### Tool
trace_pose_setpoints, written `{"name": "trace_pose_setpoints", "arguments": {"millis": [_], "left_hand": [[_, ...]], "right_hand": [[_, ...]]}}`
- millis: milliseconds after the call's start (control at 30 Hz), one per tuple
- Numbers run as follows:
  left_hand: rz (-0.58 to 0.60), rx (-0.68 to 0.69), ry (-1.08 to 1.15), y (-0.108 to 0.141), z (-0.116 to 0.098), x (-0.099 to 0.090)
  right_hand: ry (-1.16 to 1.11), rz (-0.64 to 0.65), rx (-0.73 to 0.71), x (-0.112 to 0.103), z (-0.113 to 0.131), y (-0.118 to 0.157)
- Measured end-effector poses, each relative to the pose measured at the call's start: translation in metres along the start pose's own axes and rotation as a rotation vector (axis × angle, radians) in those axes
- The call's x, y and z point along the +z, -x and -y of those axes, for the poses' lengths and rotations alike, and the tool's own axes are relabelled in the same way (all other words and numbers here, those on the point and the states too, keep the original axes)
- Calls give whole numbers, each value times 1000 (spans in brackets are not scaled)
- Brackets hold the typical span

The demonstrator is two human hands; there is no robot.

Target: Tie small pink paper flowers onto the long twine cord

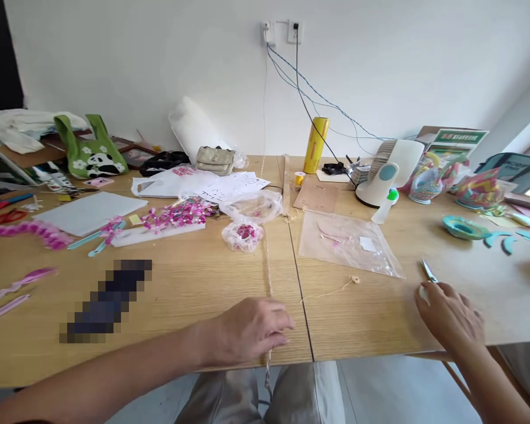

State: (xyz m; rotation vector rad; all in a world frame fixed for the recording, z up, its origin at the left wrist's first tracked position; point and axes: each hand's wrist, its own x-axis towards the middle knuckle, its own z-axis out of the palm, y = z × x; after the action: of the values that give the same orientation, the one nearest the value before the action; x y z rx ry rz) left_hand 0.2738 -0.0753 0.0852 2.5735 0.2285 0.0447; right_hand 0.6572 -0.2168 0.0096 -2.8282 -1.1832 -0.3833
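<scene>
My left hand [256,330] is at the table's front edge, fingers half bent, with a gap between thumb and fingertips. A braided cord [268,265] runs beneath this hand and hangs over the edge between my knees; whether the fingers touch it is hidden. At the right, my right hand [453,315] is closed on a pair of scissors [429,271], whose blades point away from me. Its palm hides most of the handles. Between the hands lies a small coil of pale thread [355,280], its loose end trailing toward my left hand.
A clear plastic bag [348,241] lies flat ahead. Pink ribbon pieces [176,215] and a bagged bundle [246,234] are at left centre. A white fan [391,171], a small bottle [385,207] and a turquoise dish [463,227] stand to the right. A seam [298,282] crosses the table.
</scene>
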Motion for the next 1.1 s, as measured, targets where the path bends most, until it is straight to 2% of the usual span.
{"name": "trace_pose_setpoints", "arguments": {"millis": [67,167,267,367,467,567,633,700,800,967,1100], "left_hand": [[27,27,-100,-23,10,4],[40,24,-220,-53,27,14],[7,34,-284,-76,43,23],[11,17,-311,-87,52,28],[40,-6,-336,-90,55,28],[74,-36,-332,-91,58,24],[73,-57,-304,-91,63,20],[39,-88,-246,-91,69,16],[-25,-148,-108,-89,78,9],[-67,-218,108,-79,86,8],[-201,-223,323,-78,85,11]], "right_hand": [[3,66,91,5,-21,0],[5,154,105,14,-33,-5],[4,140,22,20,-26,-19],[-8,112,-44,20,-12,-38],[-11,44,-111,14,9,-48],[-136,-31,-283,3,37,-40],[-314,82,-431,-5,57,-28],[-440,224,-507,-9,73,-17],[-438,309,-493,-7,87,-10],[-313,261,-515,1,92,-19],[-342,229,-596,-24,104,-17]]}}
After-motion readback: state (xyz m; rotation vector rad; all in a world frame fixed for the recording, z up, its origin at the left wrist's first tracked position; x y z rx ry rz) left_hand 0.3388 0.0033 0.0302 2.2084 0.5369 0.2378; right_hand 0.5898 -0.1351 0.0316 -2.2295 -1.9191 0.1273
